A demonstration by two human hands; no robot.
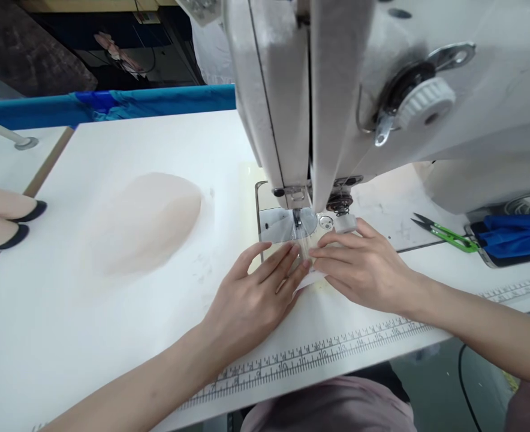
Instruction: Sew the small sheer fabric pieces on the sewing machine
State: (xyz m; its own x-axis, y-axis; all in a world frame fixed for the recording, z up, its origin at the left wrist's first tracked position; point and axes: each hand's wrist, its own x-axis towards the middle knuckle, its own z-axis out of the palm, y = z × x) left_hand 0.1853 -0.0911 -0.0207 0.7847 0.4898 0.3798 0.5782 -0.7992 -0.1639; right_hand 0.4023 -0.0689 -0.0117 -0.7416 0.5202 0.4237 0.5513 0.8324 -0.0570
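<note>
Spreading released fingers, left hand [255, 295] is touching sheer white piece [312, 278] at its 2 o'clock; right hand [366, 264] is bending fingers at piece's 3 o'clock, can't tell if pinching; presser foot [297, 220] is sitting 12 o'clock

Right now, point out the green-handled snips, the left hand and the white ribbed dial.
Green-handled snips [447, 234], head view: handle.
Left hand [250, 298], head view: back of the hand.
White ribbed dial [427, 105], head view: front face.
</note>
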